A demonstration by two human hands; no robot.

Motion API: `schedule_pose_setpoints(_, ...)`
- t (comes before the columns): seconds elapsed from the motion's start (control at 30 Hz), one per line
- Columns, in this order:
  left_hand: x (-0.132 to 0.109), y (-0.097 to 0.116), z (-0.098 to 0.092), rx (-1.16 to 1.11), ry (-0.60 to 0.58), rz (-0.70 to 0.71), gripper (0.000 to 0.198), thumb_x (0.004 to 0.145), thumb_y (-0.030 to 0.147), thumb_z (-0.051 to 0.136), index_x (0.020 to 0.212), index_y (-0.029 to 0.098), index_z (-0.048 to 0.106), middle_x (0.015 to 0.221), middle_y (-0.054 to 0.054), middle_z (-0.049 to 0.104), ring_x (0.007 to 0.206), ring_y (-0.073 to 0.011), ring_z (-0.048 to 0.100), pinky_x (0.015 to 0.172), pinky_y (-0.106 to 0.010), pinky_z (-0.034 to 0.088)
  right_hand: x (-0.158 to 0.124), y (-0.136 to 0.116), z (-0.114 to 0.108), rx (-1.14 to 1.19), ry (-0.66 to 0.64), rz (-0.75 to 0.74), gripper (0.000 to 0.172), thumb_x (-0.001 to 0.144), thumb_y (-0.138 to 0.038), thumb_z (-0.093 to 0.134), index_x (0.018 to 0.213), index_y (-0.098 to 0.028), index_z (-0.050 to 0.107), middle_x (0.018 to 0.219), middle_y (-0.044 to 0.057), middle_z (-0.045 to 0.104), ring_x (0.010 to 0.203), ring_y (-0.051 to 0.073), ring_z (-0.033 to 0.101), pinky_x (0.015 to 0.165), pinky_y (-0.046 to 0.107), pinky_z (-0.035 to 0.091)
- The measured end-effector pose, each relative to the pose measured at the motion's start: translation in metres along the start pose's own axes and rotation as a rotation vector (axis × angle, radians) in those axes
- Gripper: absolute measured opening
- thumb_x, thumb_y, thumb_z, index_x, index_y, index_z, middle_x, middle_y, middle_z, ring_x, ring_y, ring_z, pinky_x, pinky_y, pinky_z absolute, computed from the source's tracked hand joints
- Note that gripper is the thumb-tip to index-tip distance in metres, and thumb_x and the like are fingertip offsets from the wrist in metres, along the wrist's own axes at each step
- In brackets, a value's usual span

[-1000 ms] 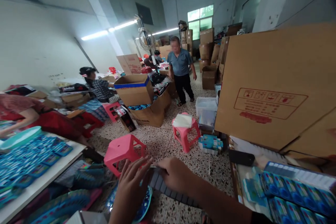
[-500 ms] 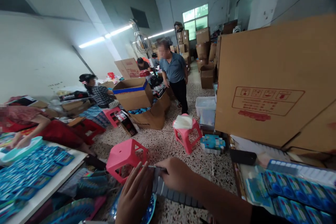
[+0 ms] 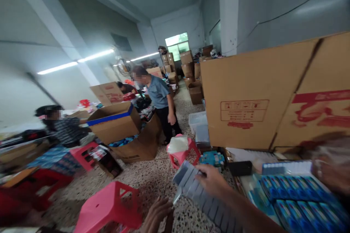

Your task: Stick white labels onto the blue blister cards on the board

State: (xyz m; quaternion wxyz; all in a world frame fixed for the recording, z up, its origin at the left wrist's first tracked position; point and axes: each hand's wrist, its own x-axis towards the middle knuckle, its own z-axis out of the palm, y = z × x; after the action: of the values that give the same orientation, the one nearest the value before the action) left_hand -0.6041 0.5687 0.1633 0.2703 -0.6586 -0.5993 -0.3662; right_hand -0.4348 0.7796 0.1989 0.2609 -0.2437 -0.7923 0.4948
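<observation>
My right hand point(image 3: 212, 180) is closed around a long grey plastic strip point(image 3: 203, 196) divided into a row of ribbed segments, holding it tilted above the speckled floor. One end points up and away, and my forearm partly covers the lower end. My left hand point(image 3: 158, 214) is low at the bottom edge, left of the strip, with its fingers bent together. A thin clear strip point(image 3: 177, 194) shows at its fingertips, seemingly pinched there. Motion blur softens the left hand, and its thumb is mostly hidden.
Pink stools point(image 3: 106, 204) stand ahead; one bears a pale stack point(image 3: 177, 143). To the right, blue packs point(image 3: 298, 204) and a black phone point(image 3: 240, 168) lie before a large carton point(image 3: 246, 80). A person in a blue shirt point(image 3: 158, 93) stands by open cartons point(image 3: 115, 120).
My left hand has come away from the grey strip, moving down. My right hand has moved right, bringing more of the strip into sight. The view has turned right, and the standing person is bending more.
</observation>
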Motion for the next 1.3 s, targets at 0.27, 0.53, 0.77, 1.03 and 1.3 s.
schedule_pose_setpoints(0.27,0.024,0.037,0.102,-0.698,-0.439,-1.03,0.052,0.062,0.068,0.073,0.08,0.019,0.07,0.079,-0.007,0.076,0.079,-0.0276,0.073,0.072,-0.035,0.061,-0.162,0.058,-0.183,-0.464,0.77,0.609,0.037,0.088,-0.037,0.046,0.104,-0.013,0.07,0.089,0.01,0.072,0.079,0.022,0.064,0.07,0.03,0.045)
schedule_pose_setpoints(0.53,0.062,0.118,0.207,-0.985,-0.922,-0.642,0.05,0.066,0.069,0.065,0.078,0.021,0.068,0.078,-0.007,0.074,0.078,-0.0274,0.07,0.073,-0.037,0.056,-0.311,0.079,-0.167,-0.756,1.111,1.282,0.049,0.084,-0.021,0.053,0.131,-0.007,0.056,0.134,0.026,0.055,0.123,0.035,0.054,0.098,0.044,0.043)
schedule_pose_setpoints(0.77,0.077,0.19,0.285,-1.061,-1.103,-0.385,0.032,0.072,0.053,0.061,0.076,0.022,0.065,0.076,-0.006,0.073,0.077,-0.0253,0.069,0.071,-0.034,0.052,-0.272,0.12,-0.105,-0.157,0.986,0.678,0.044,0.087,-0.045,0.06,0.123,-0.02,0.062,0.104,0.009,0.07,0.092,0.022,0.066,0.081,0.035,0.053)
schedule_pose_setpoints(1.03,0.087,0.22,0.33,-1.075,-1.21,-0.326,0.034,0.073,0.053,0.061,0.079,0.02,0.068,0.081,-0.006,0.076,0.081,-0.0246,0.071,0.073,-0.032,0.054,-0.235,0.188,-0.098,0.327,1.069,0.621,0.031,0.071,-0.046,0.072,0.077,-0.017,0.063,0.063,-0.001,0.062,0.058,0.012,0.057,0.055,0.024,0.045)
schedule_pose_setpoints(1.3,0.091,0.233,0.351,-0.97,-1.313,-0.263,0.029,0.073,0.047,0.06,0.075,0.021,0.072,0.082,-0.006,0.077,0.083,-0.0251,0.071,0.077,-0.033,0.053,-0.241,0.2,-0.083,0.274,1.188,0.602,0.02,0.075,-0.035,0.064,0.086,-0.021,0.055,0.07,-0.002,0.055,0.062,0.014,0.053,0.055,0.026,0.043)
